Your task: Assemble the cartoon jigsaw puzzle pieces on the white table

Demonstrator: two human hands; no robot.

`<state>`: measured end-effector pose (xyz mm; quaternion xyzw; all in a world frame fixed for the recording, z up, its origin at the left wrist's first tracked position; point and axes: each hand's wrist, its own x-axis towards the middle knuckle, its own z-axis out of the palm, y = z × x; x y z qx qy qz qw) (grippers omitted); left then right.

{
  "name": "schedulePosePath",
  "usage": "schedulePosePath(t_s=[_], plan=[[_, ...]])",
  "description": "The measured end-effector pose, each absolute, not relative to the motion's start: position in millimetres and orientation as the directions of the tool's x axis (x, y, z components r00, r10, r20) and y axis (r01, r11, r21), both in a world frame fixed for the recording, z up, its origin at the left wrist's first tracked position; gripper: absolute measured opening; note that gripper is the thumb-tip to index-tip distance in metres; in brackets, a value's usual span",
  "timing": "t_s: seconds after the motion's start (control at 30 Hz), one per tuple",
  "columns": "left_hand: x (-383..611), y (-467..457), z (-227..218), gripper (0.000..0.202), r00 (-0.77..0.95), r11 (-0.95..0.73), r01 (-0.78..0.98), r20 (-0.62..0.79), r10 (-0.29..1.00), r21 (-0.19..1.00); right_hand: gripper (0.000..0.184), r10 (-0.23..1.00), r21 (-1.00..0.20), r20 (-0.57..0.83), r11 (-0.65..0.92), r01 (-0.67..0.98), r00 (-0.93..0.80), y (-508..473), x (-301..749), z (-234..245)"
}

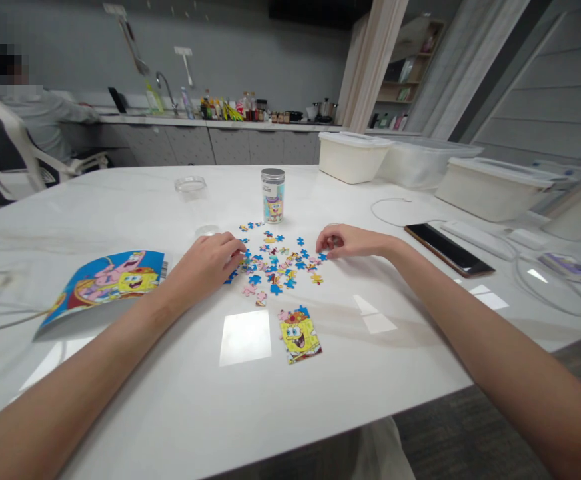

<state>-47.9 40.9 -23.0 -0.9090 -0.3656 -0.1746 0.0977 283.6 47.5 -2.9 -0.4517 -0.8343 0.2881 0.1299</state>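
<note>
the loose puzzle pieces (275, 289) lie scattered mid-worktop (170, 407), between the two hands, and the joined patch (299, 335) sits apart on the near side. i'd judge each piece light, stiff and thin, apt to skate on that glossy top; best pinched by opposite edges, minding the knobs, which could bend. the patch would likely come apart if lifted by one corner, so sliding it flat looks safer. the left hand (211, 262) has its fingers curled down at the pile's left edge; from here i can't tell whether its grip pinches anything. the right hand (349, 241) bends thumb and fingers by a blue piece on the other side, hold equally unclear. beyond the pile stands a lidded jar (273, 200), limiting room that way; a printed sheet (115, 280) lies left, a phone (448, 250) right. around the patch there's open surface, down to the worktop's near edge.
</note>
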Motion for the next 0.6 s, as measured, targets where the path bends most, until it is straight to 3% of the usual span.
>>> schedulePosePath(t_s=[0.27, 0.6], plan=[[-51.7, 35.0, -10.8, 0.027, 0.686, -0.658, 0.719, 0.388, 0.616, -0.226, 0.014, 0.828, -0.510, -0.043, 0.463, 0.725, -0.559, 46.4, 279.3, -4.3], [-49.8, 33.6, -10.4, 0.026, 0.678, -0.664, 0.722, 0.390, 0.623, -0.195, 0.016, 0.787, -0.470, -0.044, 0.527, 0.708, -0.615, 41.1, 278.9, 1.5]])
